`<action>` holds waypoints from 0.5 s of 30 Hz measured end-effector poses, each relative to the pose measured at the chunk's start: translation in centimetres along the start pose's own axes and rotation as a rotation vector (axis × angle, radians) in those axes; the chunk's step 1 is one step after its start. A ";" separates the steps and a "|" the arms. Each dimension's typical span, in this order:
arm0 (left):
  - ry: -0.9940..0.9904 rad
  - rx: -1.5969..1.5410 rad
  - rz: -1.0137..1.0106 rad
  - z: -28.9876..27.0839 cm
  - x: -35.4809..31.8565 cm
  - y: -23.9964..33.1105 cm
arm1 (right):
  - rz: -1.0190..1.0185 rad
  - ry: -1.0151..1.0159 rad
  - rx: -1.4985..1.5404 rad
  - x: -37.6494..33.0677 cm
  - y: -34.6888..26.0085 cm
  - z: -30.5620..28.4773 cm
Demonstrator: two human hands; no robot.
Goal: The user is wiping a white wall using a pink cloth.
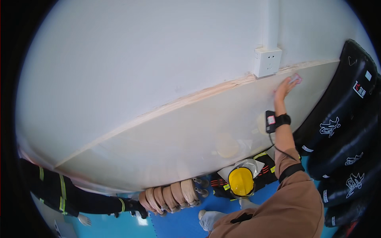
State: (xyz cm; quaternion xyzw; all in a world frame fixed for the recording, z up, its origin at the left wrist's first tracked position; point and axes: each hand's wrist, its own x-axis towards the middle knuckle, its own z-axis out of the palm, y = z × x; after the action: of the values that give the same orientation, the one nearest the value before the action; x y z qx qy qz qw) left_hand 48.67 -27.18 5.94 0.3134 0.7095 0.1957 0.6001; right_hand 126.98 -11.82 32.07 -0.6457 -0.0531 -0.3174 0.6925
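My right hand [284, 88] reaches up to the wall and is closed on a small pinkish-white cloth [295, 79]. The cloth lies against the pale lower wall panel [190, 131], just under the rough wooden-looking strip [214, 89] along the panel's top edge. A white wall socket [268, 62] sits close by, to the upper left of the hand. On my right wrist is a black strap with a small black box [270, 121], and a cable runs from it up the arm. My left hand does not show.
A yellow helmet [241, 181] rests on dark folded gear with reflective strips at the wall's foot. Rolled tan hoses [162, 197] stand to its left on a blue mat [178, 224]. Large black padded bags [337, 111] line the right. A dark-suited figure [75, 194] with a pale hand is at left.
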 end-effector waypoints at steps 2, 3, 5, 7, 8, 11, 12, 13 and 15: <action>-0.075 -0.044 -0.060 1.2 -2.3 -2.8 | 0.185 0.002 0.023 2.9 1.6 -1.0; -0.140 -0.120 -0.005 1.7 -4.0 -3.9 | 0.195 -0.027 0.041 3.2 2.0 -1.1; -0.176 -0.029 0.026 2.7 -6.6 -4.4 | 0.181 -0.027 0.031 3.1 2.4 -0.9; -0.151 -0.068 -0.001 5.3 -8.0 -2.2 | 0.160 -0.018 0.005 2.7 2.8 -0.9; -0.114 -0.114 -0.005 5.5 -9.0 -1.7 | 0.125 -0.015 0.022 1.8 1.9 -0.8; -0.138 0.189 0.165 1.0 -0.1 -10.4 | -0.031 -0.019 0.065 -3.2 -1.4 0.6; 0.041 0.098 -0.149 0.6 1.9 -12.1 | -0.025 -0.073 0.066 -6.4 -3.5 1.1; 0.059 0.131 -0.146 1.6 2.3 -11.0 | -0.045 -0.107 0.049 -8.8 -5.0 0.9; 0.098 0.212 -0.132 6.3 -0.9 -2.5 | -0.218 -0.226 -0.112 -12.6 -6.6 0.7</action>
State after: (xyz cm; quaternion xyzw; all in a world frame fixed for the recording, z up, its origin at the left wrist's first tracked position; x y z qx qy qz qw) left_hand 54.36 -30.29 3.67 0.3179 0.7736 0.0948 0.5399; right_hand 113.85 -6.25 31.82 -0.7054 -0.1823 -0.3184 0.6065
